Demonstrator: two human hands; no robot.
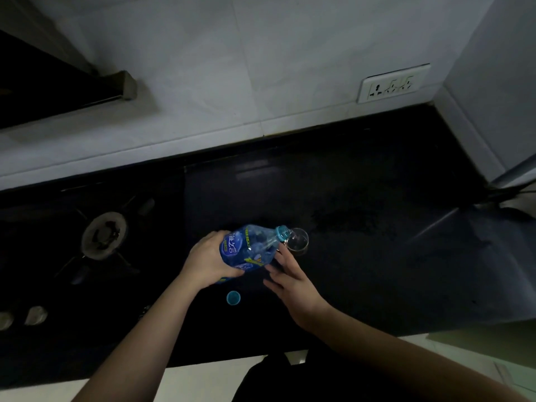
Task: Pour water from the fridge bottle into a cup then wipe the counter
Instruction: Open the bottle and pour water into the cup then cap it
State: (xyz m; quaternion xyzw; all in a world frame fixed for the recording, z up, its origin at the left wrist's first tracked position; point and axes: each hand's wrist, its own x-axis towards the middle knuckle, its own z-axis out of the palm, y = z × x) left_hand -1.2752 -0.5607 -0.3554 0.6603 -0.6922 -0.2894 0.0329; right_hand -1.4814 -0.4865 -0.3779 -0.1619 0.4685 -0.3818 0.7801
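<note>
Dark bench (362, 198) running left to right, bounded behind by a white tiled wall (232, 68) and at right by a wall corner, with a broad open stretch right of the cup. Gas hob (104, 236) set into the left end. Clear blue-labelled water bottle (251, 246) held above the bench middle, tipped near level, long axis lower left to upper right, uncapped neck at the rim of a clear glass cup (298, 241). Left hand (210, 261) wrapped round the bottle's base. Right hand (291, 281) just below the neck, fingers spread; contact unclear. Blue cap (233, 297) lying near the front edge.
</note>
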